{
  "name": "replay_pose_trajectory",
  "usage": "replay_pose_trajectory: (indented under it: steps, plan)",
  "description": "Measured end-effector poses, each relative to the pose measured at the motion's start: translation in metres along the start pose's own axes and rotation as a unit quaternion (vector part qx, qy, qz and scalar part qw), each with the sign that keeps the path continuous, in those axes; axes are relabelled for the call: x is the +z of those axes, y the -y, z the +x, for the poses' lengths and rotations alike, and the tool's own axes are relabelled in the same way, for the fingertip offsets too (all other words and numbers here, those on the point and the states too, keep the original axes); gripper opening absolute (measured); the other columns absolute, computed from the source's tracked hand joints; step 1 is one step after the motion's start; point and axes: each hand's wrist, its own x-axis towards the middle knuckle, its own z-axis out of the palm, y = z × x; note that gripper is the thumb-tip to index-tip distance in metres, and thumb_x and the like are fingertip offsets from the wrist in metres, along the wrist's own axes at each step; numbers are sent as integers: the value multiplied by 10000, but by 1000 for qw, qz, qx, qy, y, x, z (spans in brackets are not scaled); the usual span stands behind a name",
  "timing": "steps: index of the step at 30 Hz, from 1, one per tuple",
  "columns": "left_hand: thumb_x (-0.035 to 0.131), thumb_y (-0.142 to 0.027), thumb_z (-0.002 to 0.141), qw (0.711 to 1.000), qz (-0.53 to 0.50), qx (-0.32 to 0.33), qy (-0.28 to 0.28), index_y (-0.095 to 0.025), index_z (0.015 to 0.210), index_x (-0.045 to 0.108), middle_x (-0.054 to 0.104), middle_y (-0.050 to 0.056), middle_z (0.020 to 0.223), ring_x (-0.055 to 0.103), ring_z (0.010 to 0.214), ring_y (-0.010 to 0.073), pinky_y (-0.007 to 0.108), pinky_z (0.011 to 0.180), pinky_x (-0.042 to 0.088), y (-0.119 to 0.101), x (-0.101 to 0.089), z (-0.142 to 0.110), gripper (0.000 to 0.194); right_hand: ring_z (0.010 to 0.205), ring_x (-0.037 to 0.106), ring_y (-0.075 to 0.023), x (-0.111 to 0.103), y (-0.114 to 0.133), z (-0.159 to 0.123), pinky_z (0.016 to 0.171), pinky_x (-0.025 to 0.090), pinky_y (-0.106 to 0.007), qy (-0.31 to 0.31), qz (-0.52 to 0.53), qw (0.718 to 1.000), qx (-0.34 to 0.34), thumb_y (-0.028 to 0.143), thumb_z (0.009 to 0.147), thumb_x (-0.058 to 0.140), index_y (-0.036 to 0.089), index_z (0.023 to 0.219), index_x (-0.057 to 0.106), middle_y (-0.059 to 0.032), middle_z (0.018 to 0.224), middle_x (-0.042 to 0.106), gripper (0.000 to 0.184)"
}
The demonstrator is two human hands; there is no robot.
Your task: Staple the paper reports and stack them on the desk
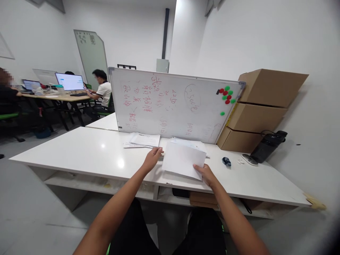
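Observation:
A blank white sheet of paper is tilted over the near side of a paper pile on the desk. My right hand grips its lower right corner, thumb on top and the other fingers out of sight underneath. Beside the sheet's left edge, my left hand is closed, fingertips drawn together; whatever may be between them is hidden. To the left of the sheet lies a second stack of papers, with print on its top page.
A whiteboard with red writing and round magnets stands behind the papers. Cardboard boxes are stacked at right, near a black bottle and a dark blue small item. People sit at a desk at back left.

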Motion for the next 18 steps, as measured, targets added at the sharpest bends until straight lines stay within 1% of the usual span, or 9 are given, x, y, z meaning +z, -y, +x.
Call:
replay_pose_trajectory:
  steps: [1,2,3,4,6,7,9,12,18]
  plan:
    - [340,-506,953,996,88,21,-17,-194,1200,590,654,86,1186,585,1107,248,391,937,454,2,-1,8,470,814,696,-258,-8,0,-1,816,538,-385,-4,8,1000,14,427,617,808,140,941,677,-94,905,747,452]
    - [327,-488,961,983,178,39,-20,-196,1204,587,638,91,1213,550,1155,262,407,971,420,6,-1,15,460,809,699,-259,-14,1,-3,806,543,-384,-2,8,999,31,403,616,809,142,942,672,-96,903,747,439]
    - [346,-485,956,965,258,55,-6,-196,1217,578,617,99,1247,514,1198,280,421,989,394,11,-1,22,453,808,701,-260,-19,1,-4,796,548,-385,3,0,999,46,381,622,805,145,948,667,-98,908,747,425]
    - [381,-496,943,945,321,65,24,-194,1235,564,600,110,1269,493,1218,297,428,983,388,16,0,27,458,809,702,-262,-23,1,-6,788,551,-387,7,-11,998,58,365,632,796,148,954,663,-99,914,747,411]
    - [431,-516,919,913,390,76,96,-194,1246,547,602,121,1250,516,1177,307,408,922,416,27,4,33,473,821,702,-262,-25,1,-9,783,555,-388,1,-33,997,69,350,655,773,153,968,656,-97,923,746,387]
    - [432,-515,920,903,405,80,121,-198,1231,553,617,118,1214,542,1131,300,387,881,431,33,5,34,460,834,701,-261,-25,1,-9,791,554,-388,-4,-42,997,68,347,664,764,155,976,653,-96,930,745,383]
    - [394,-483,944,895,415,91,134,-208,1188,574,641,102,1131,576,1042,278,352,821,437,42,8,35,410,865,698,-260,-22,1,-9,815,548,-388,-7,-52,997,63,348,680,749,157,999,649,-94,949,743,385]
    - [367,-466,958,898,408,104,125,-225,1178,580,642,87,1081,578,998,260,330,799,427,50,8,37,390,890,693,-262,-18,4,-7,824,544,-388,5,-59,995,78,343,693,740,158,1024,640,-96,976,739,392]
    - [366,-521,936,909,363,102,177,-253,1219,572,635,71,1112,567,1026,245,316,827,426,47,0,37,441,930,688,-257,-16,9,-2,843,536,-379,25,-59,990,125,331,706,738,166,1050,627,-97,1045,727,398]
